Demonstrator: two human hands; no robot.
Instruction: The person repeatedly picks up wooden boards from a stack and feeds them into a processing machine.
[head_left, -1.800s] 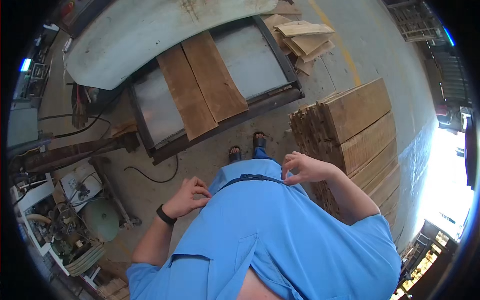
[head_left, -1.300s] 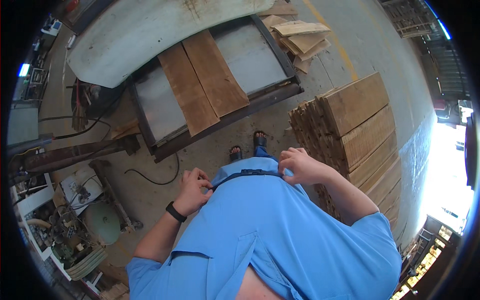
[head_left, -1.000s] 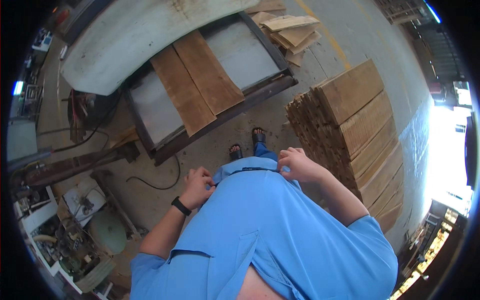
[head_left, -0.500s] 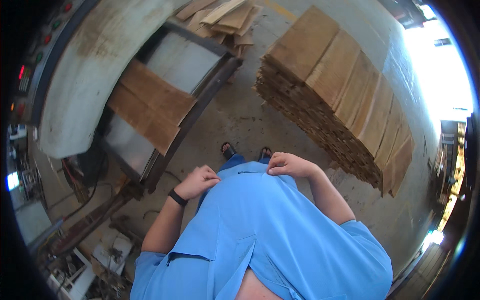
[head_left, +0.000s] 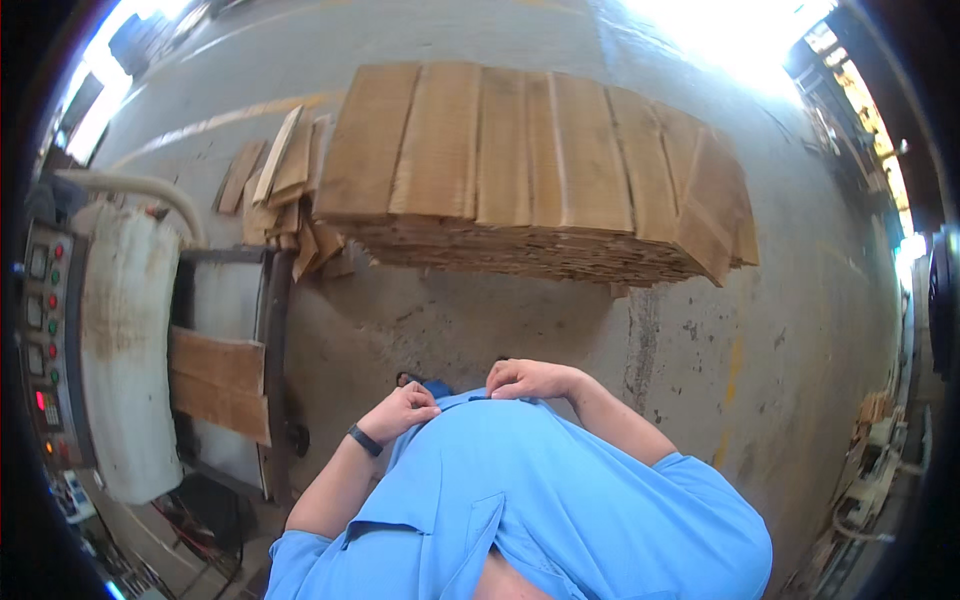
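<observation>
Both my hands rest at the front of my blue shirt (head_left: 520,460), low over the belly. My left hand (head_left: 400,408), with a dark band (head_left: 364,440) on its wrist, has its fingers curled together against the shirt's left side. A little farther right, my right hand (head_left: 527,380) pinches the shirt fabric near a small dark slit. Both grips look closed on the cloth, though the fingertips are partly hidden. Beyond them stands a long stack of wooden boards (head_left: 500,150).
At left is a pale machine (head_left: 130,350) with a button panel (head_left: 52,340); brown boards (head_left: 220,375) lie on its bed. Loose wood pieces (head_left: 288,180) are piled between it and the stack. A yellow line (head_left: 735,375) crosses the concrete floor at right.
My view has turned right: the board stack now lies straight ahead, and the machine sits farther left. Both hands stay at the shirt front, the right one slightly nearer the left.
</observation>
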